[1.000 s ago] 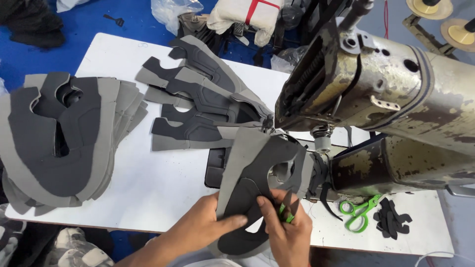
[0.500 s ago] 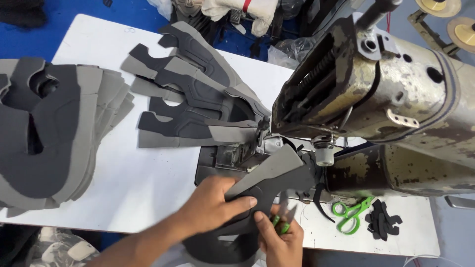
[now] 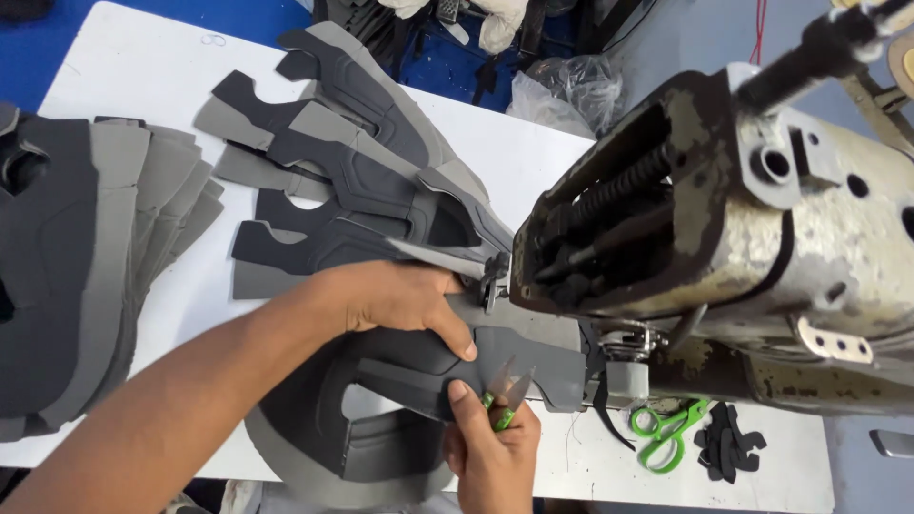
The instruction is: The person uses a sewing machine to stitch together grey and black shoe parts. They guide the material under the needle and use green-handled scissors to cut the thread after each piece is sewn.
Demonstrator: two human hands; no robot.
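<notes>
You are looking at almost nothing of that kind: no labels, signs or screens are showing. The one package is a crumpled clear plastic bag (image 3: 564, 88), lying just behind the sewing machine (image 3: 752, 228), off the table's far edge (its contents are too blurred to tell). It is sitting against blue flooring.

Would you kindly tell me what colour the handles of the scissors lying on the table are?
Bright green, clearest in the head view: scissors on the white table.
</notes>
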